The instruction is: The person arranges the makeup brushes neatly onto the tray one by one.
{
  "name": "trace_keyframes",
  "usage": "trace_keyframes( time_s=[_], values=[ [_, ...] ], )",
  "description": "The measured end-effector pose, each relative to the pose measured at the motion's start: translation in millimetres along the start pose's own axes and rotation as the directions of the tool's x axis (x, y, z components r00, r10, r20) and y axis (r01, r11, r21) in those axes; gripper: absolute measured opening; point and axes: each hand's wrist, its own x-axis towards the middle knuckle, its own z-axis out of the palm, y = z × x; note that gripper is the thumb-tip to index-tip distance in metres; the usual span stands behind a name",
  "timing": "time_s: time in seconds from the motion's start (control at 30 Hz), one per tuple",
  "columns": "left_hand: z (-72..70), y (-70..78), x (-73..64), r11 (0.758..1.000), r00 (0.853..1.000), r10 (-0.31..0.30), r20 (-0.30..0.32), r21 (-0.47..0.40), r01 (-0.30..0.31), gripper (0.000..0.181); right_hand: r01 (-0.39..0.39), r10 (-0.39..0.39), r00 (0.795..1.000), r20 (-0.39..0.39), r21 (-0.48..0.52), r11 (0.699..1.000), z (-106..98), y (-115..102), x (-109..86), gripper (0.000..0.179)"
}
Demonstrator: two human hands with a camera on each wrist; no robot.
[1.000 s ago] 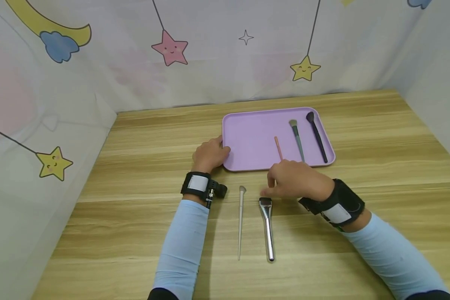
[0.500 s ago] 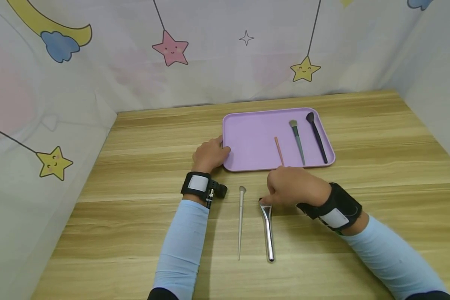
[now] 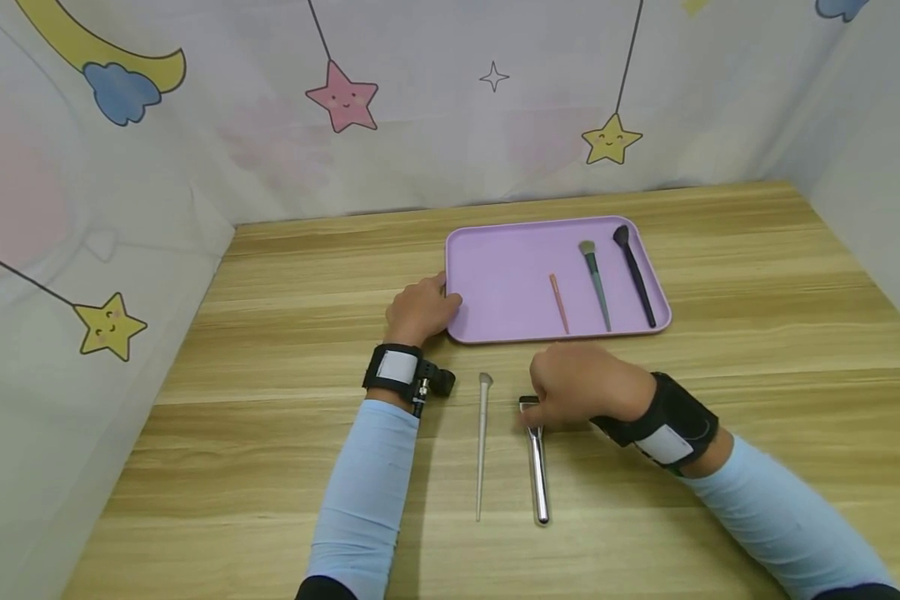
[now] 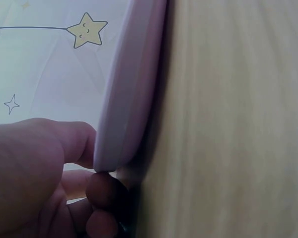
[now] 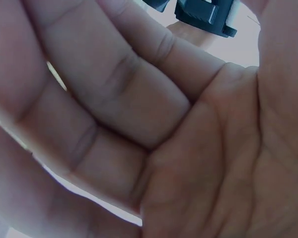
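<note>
At the near left corner of a lilac tray (image 3: 498, 283), my left hand (image 3: 420, 311) grips the rim between thumb and fingers; the left wrist view shows this hand (image 4: 35, 168) closely at the tray edge (image 4: 126, 99). My right hand (image 3: 585, 383) is over the upper part of a silver flat-headed makeup brush (image 3: 540, 483), its thumb across the neck below the dark bristles. Its fingertips are hidden, so a firm hold is unclear. Bent fingers and palm of the right hand (image 5: 154, 124) fill the right wrist view. A thin pale makeup brush (image 3: 482, 442) lies to the left.
In the tray's right half lie a small orange-pink stick-like brush (image 3: 558, 302), a green makeup brush (image 3: 595, 279) and a black makeup brush (image 3: 636, 279). The wooden table (image 3: 270, 467) meets a patterned cloth backdrop (image 3: 435, 158) behind the tray.
My right hand has moved toward me, from beyond the silver brush's head down onto its neck. My left hand, the tray and the brushes have stayed where they were.
</note>
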Motion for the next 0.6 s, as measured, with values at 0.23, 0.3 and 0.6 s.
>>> trace_keyframes(
  time_s=[0.23,0.3,0.6],
  values=[
    [0.5,0.8,-0.1,1.000,1.000,0.004,-0.004,-0.001,-0.004,0.062,-0.044,0.046,0.998,0.031,-0.049,0.998,2,-6,0.2,0.047],
    [0.6,0.8,0.3,1.000,1.000,0.003,-0.004,-0.001,-0.003,0.062,-0.057,0.059,0.997,0.044,-0.053,0.997,3,-8,0.4,0.047],
    [0.9,0.6,0.6,1.000,1.000,-0.006,-0.003,0.001,0.006,0.062,-0.080,0.084,0.994,0.070,-0.064,0.995,12,-11,3.8,0.048]
  ],
)
